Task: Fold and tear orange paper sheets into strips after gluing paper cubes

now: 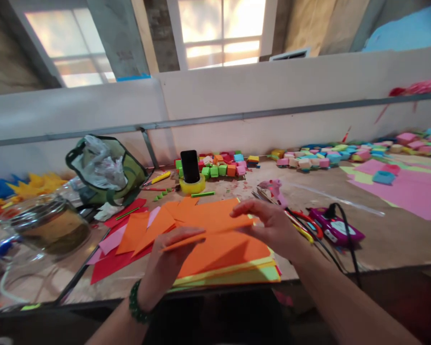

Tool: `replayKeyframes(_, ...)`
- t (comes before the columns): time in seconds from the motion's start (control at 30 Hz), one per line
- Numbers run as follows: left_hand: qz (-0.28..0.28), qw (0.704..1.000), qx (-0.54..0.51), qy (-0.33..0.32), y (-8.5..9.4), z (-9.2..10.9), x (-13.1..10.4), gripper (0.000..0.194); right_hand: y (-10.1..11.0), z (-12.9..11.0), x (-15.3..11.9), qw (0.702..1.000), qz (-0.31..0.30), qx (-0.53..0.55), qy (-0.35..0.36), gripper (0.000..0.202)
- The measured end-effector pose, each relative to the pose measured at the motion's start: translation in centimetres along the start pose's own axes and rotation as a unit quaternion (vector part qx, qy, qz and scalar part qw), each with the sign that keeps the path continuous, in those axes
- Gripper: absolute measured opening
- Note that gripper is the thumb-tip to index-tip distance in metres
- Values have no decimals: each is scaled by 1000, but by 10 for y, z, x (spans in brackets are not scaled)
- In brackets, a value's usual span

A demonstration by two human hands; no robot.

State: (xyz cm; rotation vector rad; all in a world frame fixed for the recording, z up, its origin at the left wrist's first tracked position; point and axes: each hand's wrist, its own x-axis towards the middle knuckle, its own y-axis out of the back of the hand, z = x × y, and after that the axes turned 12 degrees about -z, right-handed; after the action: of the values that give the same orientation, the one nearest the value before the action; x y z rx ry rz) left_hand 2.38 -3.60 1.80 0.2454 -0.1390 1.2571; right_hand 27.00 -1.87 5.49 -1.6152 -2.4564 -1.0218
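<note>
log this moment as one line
left hand: holds orange paper; right hand: around its end; beneath: orange sheets; beyond: phone, yellow roll

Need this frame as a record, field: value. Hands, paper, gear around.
left grip: bare hand, thumb and fingers on the orange piece
right grip: bare hand, curled at that piece's right end; firm hold unclear
beneath: orange sheets over yellow sheets
back: phone upright at a yellow tape roll; small coloured blocks
left side: green bag holding clear plastic; clear jar
right side: pink glue gun; purple box with black plug
</note>
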Motion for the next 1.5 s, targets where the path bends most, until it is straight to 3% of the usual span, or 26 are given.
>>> replayKeyframes(0.1,-73,973,162,-145,21,7,15,36,-1,1,13,980,28,-124,151,6)
replayKeyframes(0.17,-162,936,262,-169,34,1,25,51,-5,11,15,957,-13,-231,177,14)
replayKeyframes(0.27,-252,875,400,-102,44,-20,30,41,-18,34,8,928,-135,-330,108,26)
replayKeyframes(0.37,-297,813,498,-52,44,-36,25,50,-32,54,-7,908,-232,-347,13,34)
replayKeyframes(0.47,-295,792,530,-62,41,-33,15,46,-36,60,-20,911,-240,-333,-29,58)
replayKeyframes(0.53,-308,788,530,-66,40,-26,9,43,-36,59,-25,915,-241,-321,-33,60)
replayKeyframes(0.77,-312,783,537,-49,32,-16,-2,34,-30,54,-28,939,-225,-257,-42,47)
replayKeyframes(0.9,-285,830,479,-19,29,-27,4,26,-25,60,-24,960,-203,-179,-74,21)
replayKeyframes(1.03,-212,882,412,81,29,-34,17,21,-26,68,-19,969,-151,-120,-155,29)
replayKeyframes(1.13,-200,880,414,121,30,-36,27,18,-30,70,-16,962,-129,-130,-203,35)
replayKeyframes(1.2,-193,880,416,128,30,-37,32,18,-32,70,-15,963,-111,-145,-200,28)
replayKeyframes(1.3,-188,902,362,139,34,-40,36,20,-35,69,-13,964,-88,-154,-199,19)
replayKeyframes(1.4,-205,924,272,176,38,-43,38,32,-35,70,-13,962,-95,-149,-210,30)
replayKeyframes(1.5,-217,925,251,187,41,-44,40,32,-34,69,-15,961,-97,-141,-217,35)
